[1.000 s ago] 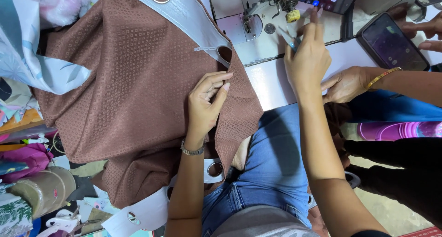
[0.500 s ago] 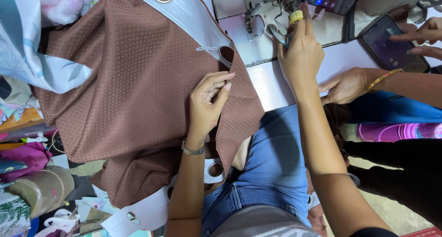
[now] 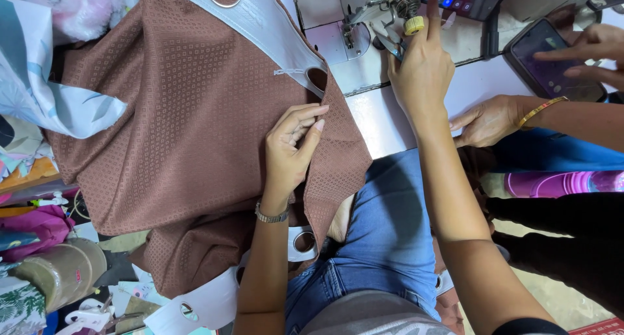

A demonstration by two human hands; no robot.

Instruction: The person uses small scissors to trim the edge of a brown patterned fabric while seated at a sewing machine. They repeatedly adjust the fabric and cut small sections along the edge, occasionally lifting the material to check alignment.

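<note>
Your left hand [image 3: 292, 149] lies on the brown curtain fabric [image 3: 182, 127], fingers curled narrow and pinching a fold of the cloth near its right edge, fingertips aimed up toward the sewing machine [image 3: 364, 10]. A metal watch band [image 3: 272, 214] circles that wrist. The fabric spreads from the machine table [image 3: 396, 107] down over your lap in blue jeans [image 3: 383, 244]. Its long axis runs from the top of the view toward the lower left. A white eyelet tape [image 3: 260, 29] with round ring holes borders the fabric, slanting from the upper left down to your left fingertips.

Your right hand [image 3: 422, 68] reaches up to the machine's needle area, fingers close together and extended. Whether they grip anything there cannot be told. A small yellow spool [image 3: 414, 25] sits just beside the fingertips.

At the right, another person's hand [image 3: 487, 120] with a yellow bangle rests on the table, and another hand touches a phone [image 3: 546, 58].
</note>
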